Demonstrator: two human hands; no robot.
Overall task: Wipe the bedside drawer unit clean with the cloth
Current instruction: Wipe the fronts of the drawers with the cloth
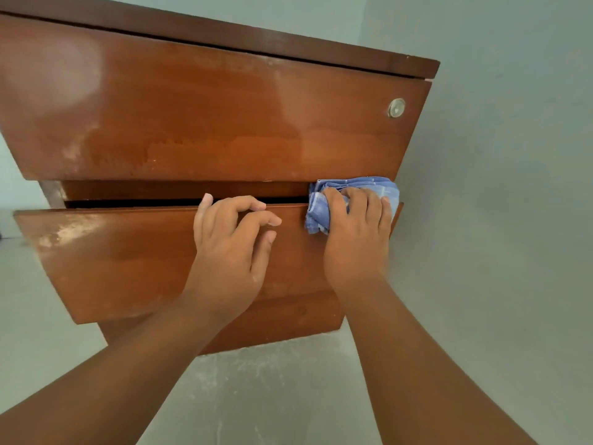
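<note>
Pale grey-green walls and a dusty floor surround the brown bedside drawer unit. Its middle drawer is pulled slightly out, likely to expose its top edge for wiping. That drawer is steadied by the left hand, fingers loosely curled and empty, while the bunched blue cloth is clamped under the right hand at the drawer's right end.

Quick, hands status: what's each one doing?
Left hand: open, fingers curled loosely, resting on middle drawer.
Right hand: closed on cloth.
</note>
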